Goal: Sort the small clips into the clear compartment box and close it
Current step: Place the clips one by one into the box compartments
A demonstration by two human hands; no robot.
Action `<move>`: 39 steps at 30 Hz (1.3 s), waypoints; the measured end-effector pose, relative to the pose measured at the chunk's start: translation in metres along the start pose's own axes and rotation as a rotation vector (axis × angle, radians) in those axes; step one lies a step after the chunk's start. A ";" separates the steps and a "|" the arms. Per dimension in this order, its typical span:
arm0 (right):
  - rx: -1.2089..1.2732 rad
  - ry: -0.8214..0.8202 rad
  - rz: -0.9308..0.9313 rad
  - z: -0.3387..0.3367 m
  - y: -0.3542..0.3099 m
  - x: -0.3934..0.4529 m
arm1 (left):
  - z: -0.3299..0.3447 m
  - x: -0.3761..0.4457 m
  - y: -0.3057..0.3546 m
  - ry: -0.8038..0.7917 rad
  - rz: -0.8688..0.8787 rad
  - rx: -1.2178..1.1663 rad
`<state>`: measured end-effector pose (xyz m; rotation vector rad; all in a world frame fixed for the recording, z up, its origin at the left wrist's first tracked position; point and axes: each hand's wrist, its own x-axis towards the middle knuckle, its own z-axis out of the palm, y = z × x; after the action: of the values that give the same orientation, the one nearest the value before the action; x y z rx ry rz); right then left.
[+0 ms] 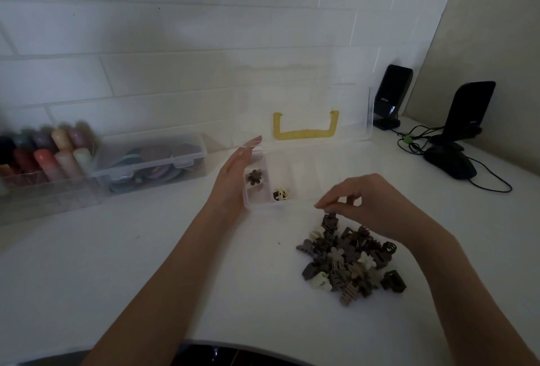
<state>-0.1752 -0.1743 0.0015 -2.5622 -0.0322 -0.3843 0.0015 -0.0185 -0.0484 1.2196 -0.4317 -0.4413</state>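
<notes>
The clear compartment box (pixel 257 205) lies open on the white counter, its lid (pixel 350 108) with a yellow handle (pixel 305 133) leaning back against the tiled wall. A dark flower clip (pixel 254 177) sits in the far-left compartment, and a brown and cream clip (pixel 279 194) lies in the compartment beside it. My left hand (pixel 233 172) rests flat against the box's left side, fingers straight. My right hand (pixel 365 205) hovers over the top of a pile of small brown, olive and cream clips (pixel 347 257), fingertips pinched on a brown clip (pixel 331 218).
At the left stand a shut clear box of round coloured items (pixel 152 161) and a clear tray of coloured tubes (pixel 43 158). At the back right are two black stands (pixel 470 111), a dark mouse (pixel 451 162) and cables (pixel 415 139). The counter's front edge runs along the bottom.
</notes>
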 end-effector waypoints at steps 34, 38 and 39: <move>0.294 0.600 0.045 0.042 -0.008 0.022 | 0.013 -0.011 0.005 -0.040 0.017 -0.063; 0.040 0.487 -0.040 0.044 -0.002 0.021 | 0.012 -0.011 0.005 -0.041 0.017 -0.065; 0.055 0.518 -0.034 0.039 -0.003 0.020 | 0.011 -0.011 0.005 -0.039 0.017 -0.065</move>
<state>-0.1461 -0.1526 -0.0234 -2.3366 0.1024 -1.0292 -0.0129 -0.0200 -0.0413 1.1455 -0.4571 -0.4620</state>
